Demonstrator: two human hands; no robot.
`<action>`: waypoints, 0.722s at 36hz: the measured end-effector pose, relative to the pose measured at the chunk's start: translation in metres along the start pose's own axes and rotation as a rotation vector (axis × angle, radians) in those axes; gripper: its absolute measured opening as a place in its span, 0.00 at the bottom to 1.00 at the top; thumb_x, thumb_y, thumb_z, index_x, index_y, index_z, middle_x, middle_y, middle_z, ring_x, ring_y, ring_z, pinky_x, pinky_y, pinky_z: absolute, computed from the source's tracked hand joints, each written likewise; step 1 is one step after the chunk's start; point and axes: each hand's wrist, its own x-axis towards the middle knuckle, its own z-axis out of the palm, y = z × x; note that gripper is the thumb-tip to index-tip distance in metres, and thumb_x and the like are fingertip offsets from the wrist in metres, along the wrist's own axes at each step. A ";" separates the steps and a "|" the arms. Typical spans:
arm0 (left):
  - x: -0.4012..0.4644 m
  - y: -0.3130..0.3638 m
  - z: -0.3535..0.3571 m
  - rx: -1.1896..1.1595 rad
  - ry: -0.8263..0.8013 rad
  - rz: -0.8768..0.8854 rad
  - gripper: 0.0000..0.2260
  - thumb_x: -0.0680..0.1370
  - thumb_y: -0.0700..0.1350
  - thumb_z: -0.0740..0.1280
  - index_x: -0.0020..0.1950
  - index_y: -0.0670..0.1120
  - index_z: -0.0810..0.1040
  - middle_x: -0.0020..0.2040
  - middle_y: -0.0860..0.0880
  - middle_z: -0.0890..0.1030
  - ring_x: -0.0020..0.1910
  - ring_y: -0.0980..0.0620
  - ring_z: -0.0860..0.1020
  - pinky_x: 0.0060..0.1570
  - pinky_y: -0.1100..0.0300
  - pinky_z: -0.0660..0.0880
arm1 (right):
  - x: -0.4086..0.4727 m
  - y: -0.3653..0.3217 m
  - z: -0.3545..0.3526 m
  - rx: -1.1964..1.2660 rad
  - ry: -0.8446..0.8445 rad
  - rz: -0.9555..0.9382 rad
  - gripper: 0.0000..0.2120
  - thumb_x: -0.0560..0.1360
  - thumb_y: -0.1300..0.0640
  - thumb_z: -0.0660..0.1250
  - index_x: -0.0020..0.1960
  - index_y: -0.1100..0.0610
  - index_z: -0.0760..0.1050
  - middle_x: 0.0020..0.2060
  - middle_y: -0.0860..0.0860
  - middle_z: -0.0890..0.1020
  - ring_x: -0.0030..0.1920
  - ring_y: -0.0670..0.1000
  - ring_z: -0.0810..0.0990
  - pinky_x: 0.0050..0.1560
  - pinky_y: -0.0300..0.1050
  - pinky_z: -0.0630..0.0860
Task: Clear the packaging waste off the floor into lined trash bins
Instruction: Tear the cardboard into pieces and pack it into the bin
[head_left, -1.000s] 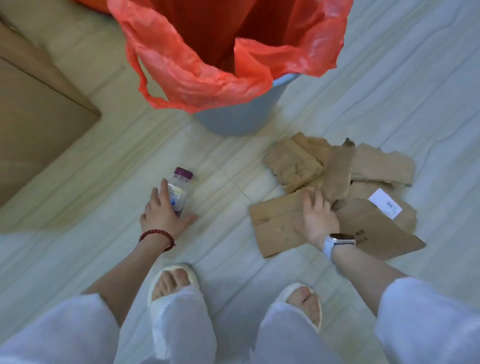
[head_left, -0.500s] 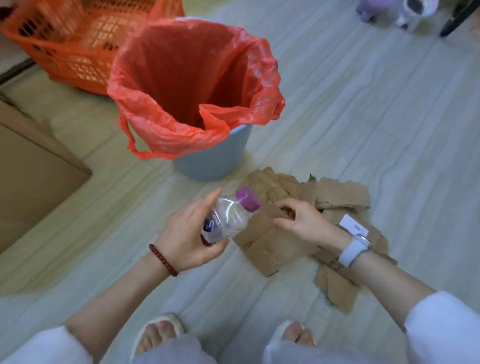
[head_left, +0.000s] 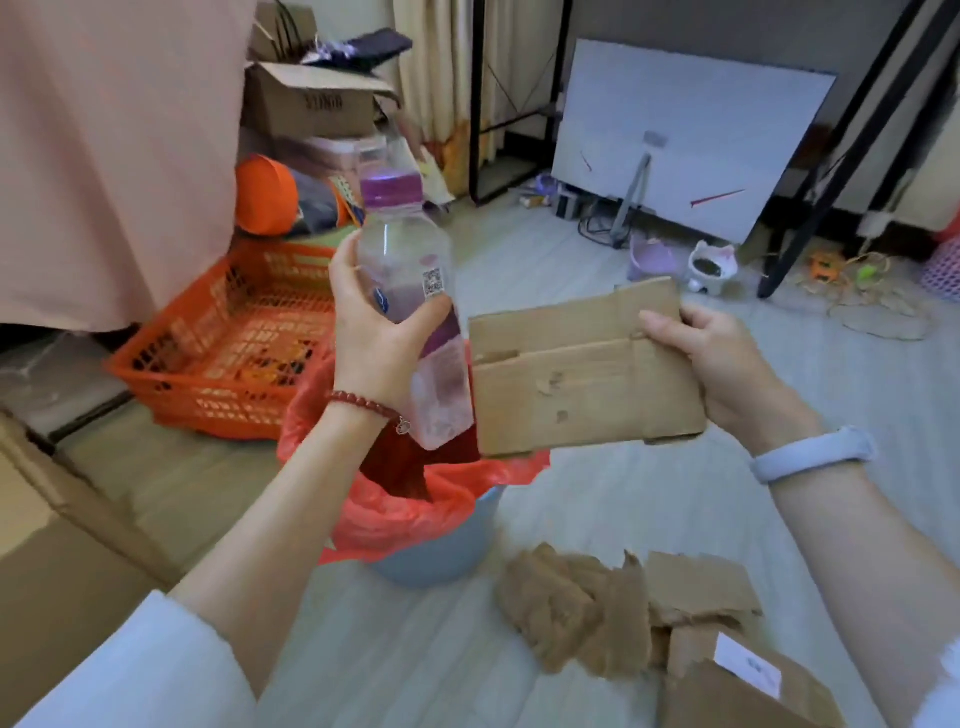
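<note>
My left hand (head_left: 371, 332) grips a clear plastic bottle (head_left: 410, 291) with a purple cap, held upright above the bin. My right hand (head_left: 711, 358) holds a flat piece of brown cardboard (head_left: 576, 379) by its right edge, level with the bottle and just right of it. Below both stands a blue-grey trash bin (head_left: 441, 556) lined with a red plastic bag (head_left: 395, 514); my left forearm hides part of its opening. More torn cardboard scraps (head_left: 623, 613) lie on the floor to the right of the bin, one with a white label.
An orange plastic crate (head_left: 228, 343) sits behind the bin on the left. A large cardboard box (head_left: 57, 561) is at the left edge. Further back stand a white board (head_left: 685, 135), black frame legs, small pots and scattered clutter on the floor.
Both hands rose from the floor: the left lifted the bottle, the right picked up a cardboard piece. My view tilted up from the floor to the room.
</note>
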 end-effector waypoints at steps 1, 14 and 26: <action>0.004 -0.010 -0.002 0.011 0.010 -0.031 0.37 0.63 0.47 0.72 0.68 0.42 0.60 0.63 0.44 0.70 0.60 0.51 0.73 0.62 0.57 0.71 | 0.008 0.004 0.015 -0.004 0.059 -0.020 0.04 0.76 0.62 0.63 0.47 0.57 0.76 0.36 0.48 0.81 0.35 0.45 0.79 0.38 0.40 0.78; -0.012 -0.085 -0.025 0.503 -0.183 -0.257 0.26 0.72 0.44 0.70 0.68 0.44 0.66 0.67 0.42 0.68 0.68 0.48 0.65 0.64 0.61 0.60 | 0.039 0.057 0.128 -0.394 -0.003 -0.080 0.12 0.74 0.52 0.66 0.52 0.59 0.79 0.40 0.52 0.79 0.45 0.53 0.79 0.55 0.56 0.76; -0.150 -0.059 0.086 0.406 -0.472 0.358 0.15 0.71 0.42 0.61 0.56 0.44 0.75 0.55 0.45 0.78 0.55 0.48 0.74 0.52 0.55 0.69 | -0.027 0.145 0.014 -0.473 0.100 -0.006 0.09 0.77 0.61 0.60 0.54 0.55 0.76 0.43 0.46 0.79 0.46 0.50 0.78 0.49 0.41 0.74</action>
